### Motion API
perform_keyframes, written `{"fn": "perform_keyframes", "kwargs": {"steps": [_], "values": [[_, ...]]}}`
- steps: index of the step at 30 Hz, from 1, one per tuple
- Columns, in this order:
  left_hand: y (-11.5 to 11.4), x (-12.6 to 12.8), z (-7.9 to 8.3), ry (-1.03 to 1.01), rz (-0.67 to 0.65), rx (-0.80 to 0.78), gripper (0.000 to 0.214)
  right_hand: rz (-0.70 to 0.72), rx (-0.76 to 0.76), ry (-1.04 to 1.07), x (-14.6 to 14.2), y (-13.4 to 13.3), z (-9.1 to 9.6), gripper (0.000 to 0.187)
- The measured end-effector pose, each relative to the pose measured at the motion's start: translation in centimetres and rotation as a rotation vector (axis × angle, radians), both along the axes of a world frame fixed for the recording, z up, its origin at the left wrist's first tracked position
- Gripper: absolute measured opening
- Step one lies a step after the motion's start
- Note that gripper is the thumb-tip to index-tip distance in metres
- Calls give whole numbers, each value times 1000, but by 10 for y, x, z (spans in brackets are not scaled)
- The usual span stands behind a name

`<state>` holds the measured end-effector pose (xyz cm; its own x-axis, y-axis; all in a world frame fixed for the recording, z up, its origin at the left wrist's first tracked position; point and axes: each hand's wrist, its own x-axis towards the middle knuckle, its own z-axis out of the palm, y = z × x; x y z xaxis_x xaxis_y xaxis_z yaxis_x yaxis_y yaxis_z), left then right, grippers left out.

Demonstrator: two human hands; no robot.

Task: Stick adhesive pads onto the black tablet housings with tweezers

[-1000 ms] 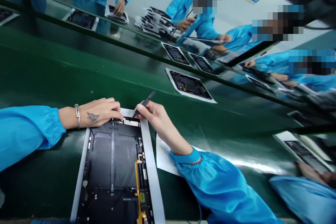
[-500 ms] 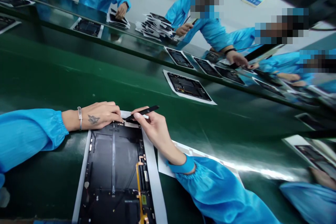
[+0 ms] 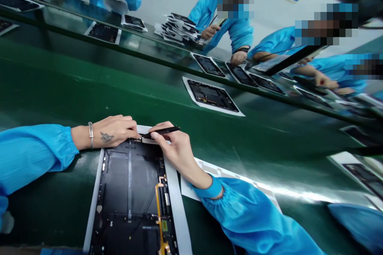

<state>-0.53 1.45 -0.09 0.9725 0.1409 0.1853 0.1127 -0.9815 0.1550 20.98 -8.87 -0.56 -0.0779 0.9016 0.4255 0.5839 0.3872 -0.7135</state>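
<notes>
A tablet's black inner housing (image 3: 119,183) lies on a pale sheet before me, with an orange flex cable (image 3: 158,207) along its right side. My left hand (image 3: 116,131) rests over the far edge of the housing, its fingers curled and pressed together at the tips; what they pinch, if anything, is hidden. Between the thumb and fingers of my right hand (image 3: 176,145) are slim black tweezers (image 3: 164,130). Their tip points left, meeting the far edge close to my left fingertips and beside a light strip (image 3: 150,141).
A white sheet (image 3: 191,187) lies under my right forearm. Another tablet housing (image 3: 212,95) sits farther back on the green bench (image 3: 74,83). Behind a raised ledge, co-workers in blue handle more housings beside a stack (image 3: 176,30). A blue sleeve (image 3: 356,223) shows at right.
The tweezers have tipped flatter in my right hand, which has barely shifted; my left hand stays put. Across the bench, a co-worker has lifted a white sheet off a pile.
</notes>
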Motion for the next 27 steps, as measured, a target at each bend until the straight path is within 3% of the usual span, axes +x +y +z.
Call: {"fn": "perform_keyframes", "kwargs": {"steps": [4,8,16,27], "values": [[0,3,-1,-42,-40,25,28,7,-31,40,0,4,0,28],[-3,7,-1,2,-24,64,24,24,-183,113,10,7,3,37],[-10,8,-3,20,-2,292,25,-258,-377,444,37,-4,5,48],[-10,8,2,42,-6,307,30,-272,-402,482,36,-5,0,51]]}}
